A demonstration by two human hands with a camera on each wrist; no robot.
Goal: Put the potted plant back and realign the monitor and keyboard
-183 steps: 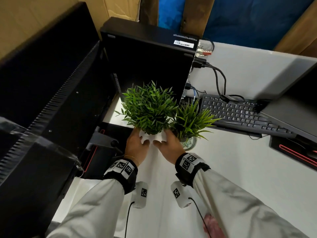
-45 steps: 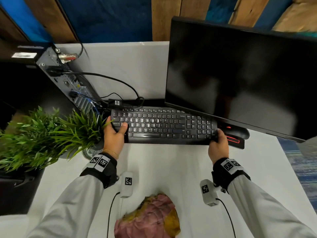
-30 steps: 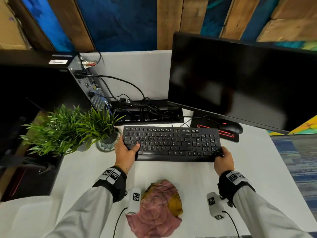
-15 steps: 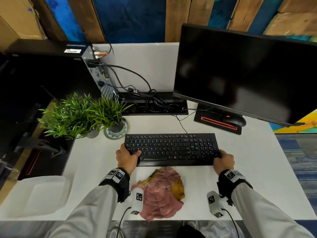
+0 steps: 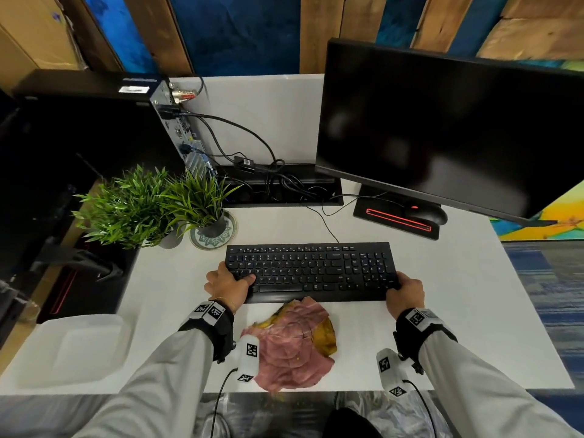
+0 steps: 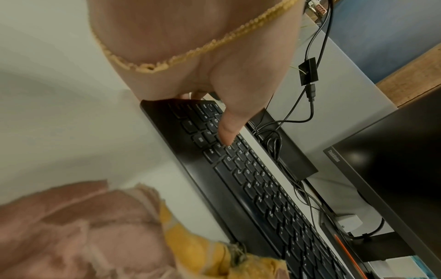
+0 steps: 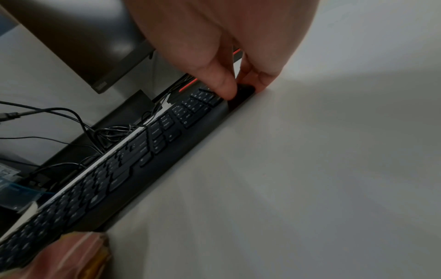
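Left hand (image 5: 228, 284) grip closed on black keyboard (image 5: 311, 271) left end, right hand (image 5: 405, 293) pinching right end

Black keyboard (image 5: 311, 271) on white desk (image 5: 458, 311), left hand (image 5: 226, 284) and right hand (image 5: 406, 294) at its ends (thumbs on top)

My head camera looks steeply down on the desk; both wrist cameras look close along my keyboard (image 5: 311, 271).
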